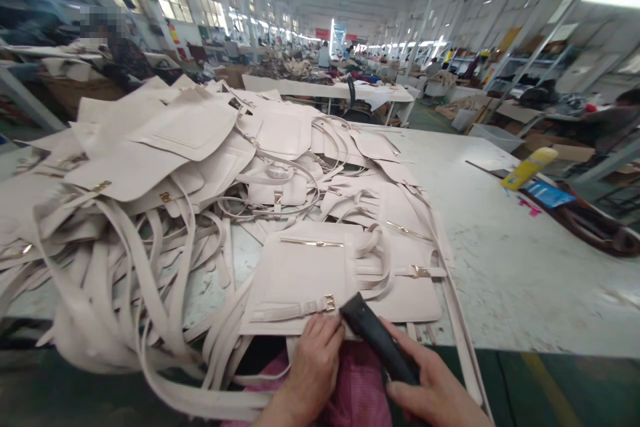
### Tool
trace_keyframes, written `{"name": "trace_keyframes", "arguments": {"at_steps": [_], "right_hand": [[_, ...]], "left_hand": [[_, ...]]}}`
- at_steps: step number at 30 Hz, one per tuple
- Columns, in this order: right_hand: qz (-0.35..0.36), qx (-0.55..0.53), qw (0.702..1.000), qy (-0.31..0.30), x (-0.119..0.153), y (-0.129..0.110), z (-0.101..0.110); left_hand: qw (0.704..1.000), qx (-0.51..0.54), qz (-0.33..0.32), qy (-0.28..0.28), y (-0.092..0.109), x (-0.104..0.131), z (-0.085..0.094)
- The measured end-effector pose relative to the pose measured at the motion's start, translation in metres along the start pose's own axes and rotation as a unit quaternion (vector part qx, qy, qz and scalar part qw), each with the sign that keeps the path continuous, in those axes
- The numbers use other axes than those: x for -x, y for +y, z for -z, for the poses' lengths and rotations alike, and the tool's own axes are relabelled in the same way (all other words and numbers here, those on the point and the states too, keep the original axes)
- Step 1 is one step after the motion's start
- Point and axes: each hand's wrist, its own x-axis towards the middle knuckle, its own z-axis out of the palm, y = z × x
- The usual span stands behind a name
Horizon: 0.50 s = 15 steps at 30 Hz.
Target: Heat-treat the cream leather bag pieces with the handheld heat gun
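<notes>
A beige leather-like bag panel [300, 273] lies near the table's front edge, with a gold zip and a buckled strap [290, 310] on it. At its lower edge, my left hand [317, 353] has its fingers bent and pressed together on the panel, just below the buckle. My right hand [425, 377] is wrapped round a black handheld tool [383, 340] shaped like a hair clipper. The tool's head points up and left, close above the panel's lower right edge and near my left fingertips. Whether it touches the panel I cannot tell.
A big heap of beige bag pieces [165, 127] covers the table's left side, and straps [120, 293] hang over the front edge. On the right of the pale tabletop [510, 287] lie a yellow bottle [530, 168] and a blue card [549, 193]. People work at other tables behind.
</notes>
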Motion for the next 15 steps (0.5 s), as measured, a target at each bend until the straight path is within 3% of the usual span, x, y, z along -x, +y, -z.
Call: {"name": "trace_keyframes", "arguments": {"at_steps": [3,5,8,11,15], "right_hand": [[-0.022,0.006,0.997,0.069,-0.014,-0.012,-0.001],[-0.007,0.011,0.997,0.076,-0.017,-0.017,-0.001],[-0.010,0.014,1.000,0.000,-0.017,-0.024,-0.003],[-0.024,0.008,0.996,-0.086,-0.019,-0.038,-0.013],[0.034,0.055,0.983,-0.173,-0.035,-0.063,-0.028]], "left_hand": [[0.999,0.029,-0.013,-0.014,0.004,0.010,0.013],[0.998,0.036,-0.049,-0.013,0.003,0.019,0.023],[0.997,-0.002,-0.074,-0.014,0.001,0.032,0.032],[0.997,-0.060,0.019,-0.052,0.000,0.040,0.025],[0.986,-0.069,0.110,-0.106,-0.001,0.043,-0.002]]}}
